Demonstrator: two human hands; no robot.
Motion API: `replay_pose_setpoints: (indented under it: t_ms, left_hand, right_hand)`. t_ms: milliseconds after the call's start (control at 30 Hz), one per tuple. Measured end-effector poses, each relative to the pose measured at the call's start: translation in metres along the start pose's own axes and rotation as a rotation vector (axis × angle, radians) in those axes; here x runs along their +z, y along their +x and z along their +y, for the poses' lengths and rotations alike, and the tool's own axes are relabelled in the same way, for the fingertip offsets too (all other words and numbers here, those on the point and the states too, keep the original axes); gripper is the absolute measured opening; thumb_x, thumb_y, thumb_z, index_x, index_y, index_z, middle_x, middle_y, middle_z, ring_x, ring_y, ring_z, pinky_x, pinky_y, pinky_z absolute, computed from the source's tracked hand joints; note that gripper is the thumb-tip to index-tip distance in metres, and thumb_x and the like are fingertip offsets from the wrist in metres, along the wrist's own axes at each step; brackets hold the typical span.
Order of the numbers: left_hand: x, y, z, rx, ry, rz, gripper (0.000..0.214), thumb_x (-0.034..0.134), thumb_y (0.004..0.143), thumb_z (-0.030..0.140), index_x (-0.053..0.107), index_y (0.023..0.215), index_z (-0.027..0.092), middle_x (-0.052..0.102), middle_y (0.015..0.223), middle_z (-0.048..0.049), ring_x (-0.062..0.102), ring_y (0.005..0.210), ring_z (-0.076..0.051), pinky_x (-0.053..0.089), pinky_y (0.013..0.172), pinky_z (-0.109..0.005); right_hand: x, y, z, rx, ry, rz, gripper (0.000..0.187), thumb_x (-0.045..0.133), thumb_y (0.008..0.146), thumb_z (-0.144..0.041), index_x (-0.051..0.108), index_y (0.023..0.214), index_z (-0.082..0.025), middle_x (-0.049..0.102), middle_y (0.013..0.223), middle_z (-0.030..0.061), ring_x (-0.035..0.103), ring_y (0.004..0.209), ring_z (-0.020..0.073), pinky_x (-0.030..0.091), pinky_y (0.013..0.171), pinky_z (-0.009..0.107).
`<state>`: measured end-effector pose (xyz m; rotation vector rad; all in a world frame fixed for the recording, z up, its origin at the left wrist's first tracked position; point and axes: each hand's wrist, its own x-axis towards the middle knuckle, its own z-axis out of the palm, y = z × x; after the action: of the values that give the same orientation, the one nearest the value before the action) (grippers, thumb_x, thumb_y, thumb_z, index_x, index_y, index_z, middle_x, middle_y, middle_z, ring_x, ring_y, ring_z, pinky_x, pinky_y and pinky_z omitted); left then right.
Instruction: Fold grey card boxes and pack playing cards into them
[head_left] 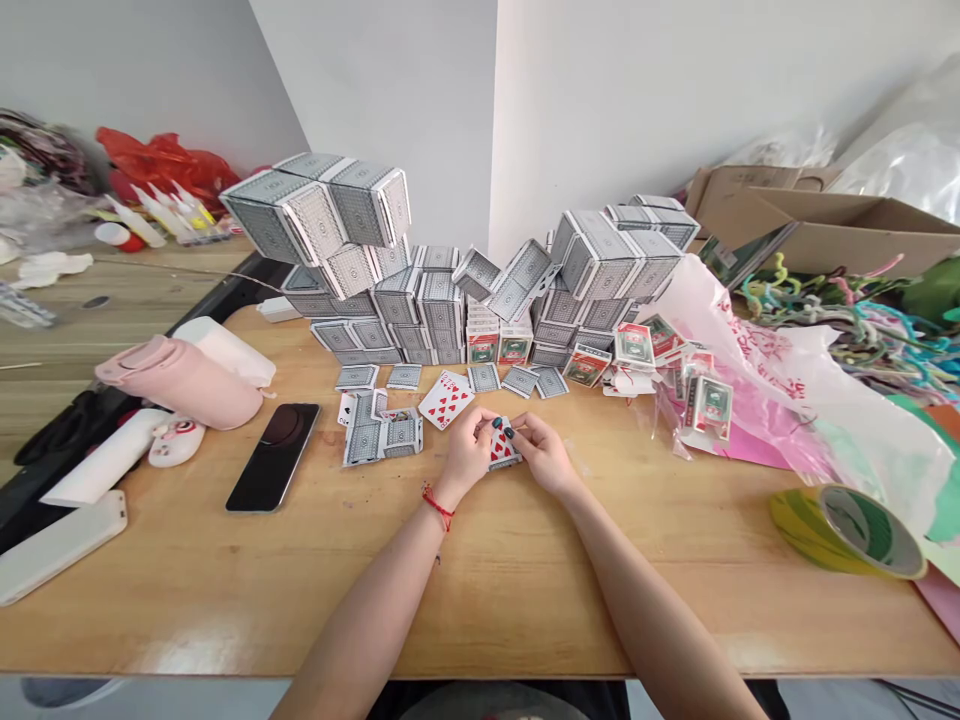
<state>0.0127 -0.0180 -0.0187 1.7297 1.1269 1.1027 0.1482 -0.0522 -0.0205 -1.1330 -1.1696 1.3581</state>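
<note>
Both my hands meet over the middle of the wooden table (480, 590). My left hand (466, 452) and my right hand (543, 452) are closed together on a small playing card (501, 447) with red pips. Just beyond lie a face-up red card (445, 402) and several face-down cards (382, 432). Behind them rises a wall of cubes built from patterned cards (420, 290), with more cubes (615, 255) on the right side.
A black phone (273, 456), a pink bottle (180, 382) and white cases lie at left. Boxed card decks (645, 345) sit on a pink plastic bag (757, 400). A tape roll (851, 530) and a cardboard box (840, 230) are at right.
</note>
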Motion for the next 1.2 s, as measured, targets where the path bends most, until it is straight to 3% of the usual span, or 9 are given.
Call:
replay_pose_setpoints:
  t_ms: [200, 533, 733, 933, 1067, 1200]
  left_hand:
    - [-0.002, 0.001, 0.000, 0.045, 0.034, -0.025, 0.011, 0.044, 0.079, 0.017, 0.054, 0.078, 0.017, 0.058, 0.077, -0.0021, 0.053, 0.074, -0.013, 0.042, 0.069, -0.024]
    - [-0.004, -0.001, 0.005, 0.076, 0.002, -0.078, 0.012, 0.045, 0.078, 0.016, 0.057, 0.076, 0.017, 0.059, 0.077, -0.0024, 0.054, 0.075, -0.013, 0.043, 0.070, -0.025]
    - [-0.002, 0.001, 0.005, -0.025, -0.109, -0.080, 0.016, 0.049, 0.079, 0.027, 0.060, 0.081, 0.016, 0.061, 0.080, -0.0038, 0.055, 0.075, -0.014, 0.042, 0.068, -0.025]
    - [-0.006, 0.001, 0.007, -0.164, -0.357, -0.081, 0.036, 0.031, 0.086, 0.040, 0.058, 0.093, 0.017, 0.058, 0.075, -0.0031, 0.052, 0.066, -0.014, 0.041, 0.061, -0.026]
    - [-0.002, -0.003, 0.011, -0.112, -0.234, -0.066, 0.022, 0.041, 0.083, 0.034, 0.054, 0.083, 0.017, 0.051, 0.067, 0.0002, 0.045, 0.059, -0.011, 0.037, 0.056, -0.023]
    - [0.004, -0.006, 0.014, -0.060, -0.144, -0.009, 0.017, 0.038, 0.084, 0.029, 0.050, 0.087, 0.017, 0.052, 0.072, -0.0007, 0.046, 0.063, -0.012, 0.039, 0.060, -0.024]
  right_hand:
    - [-0.002, 0.001, 0.002, -0.071, -0.056, 0.062, 0.022, 0.058, 0.073, -0.040, 0.053, 0.074, -0.019, 0.053, 0.062, -0.0024, 0.046, 0.054, 0.0102, 0.035, 0.051, 0.022]
    - [-0.008, 0.001, -0.006, 0.071, 0.017, 0.045, 0.024, 0.065, 0.065, -0.038, 0.053, 0.060, -0.017, 0.056, 0.052, -0.0021, 0.047, 0.047, 0.0105, 0.036, 0.048, 0.024]
    - [-0.004, 0.000, -0.008, 0.034, 0.085, 0.135, 0.025, 0.068, 0.062, -0.031, 0.049, 0.053, -0.017, 0.046, 0.044, -0.0061, 0.037, 0.043, 0.0072, 0.027, 0.044, 0.021]
    - [-0.005, 0.004, -0.002, 0.038, 0.217, 0.237, 0.023, 0.067, 0.062, -0.031, 0.048, 0.056, -0.018, 0.045, 0.046, -0.0061, 0.038, 0.042, 0.0077, 0.029, 0.043, 0.021]
    - [-0.007, 0.006, 0.000, 0.032, 0.238, 0.287, 0.025, 0.067, 0.062, -0.034, 0.047, 0.060, -0.019, 0.047, 0.051, -0.0050, 0.044, 0.046, 0.0096, 0.036, 0.046, 0.023]
    - [-0.002, 0.005, -0.002, 0.033, 0.213, 0.260, 0.026, 0.066, 0.063, -0.039, 0.049, 0.063, -0.019, 0.049, 0.051, -0.0042, 0.045, 0.046, 0.0101, 0.038, 0.047, 0.023]
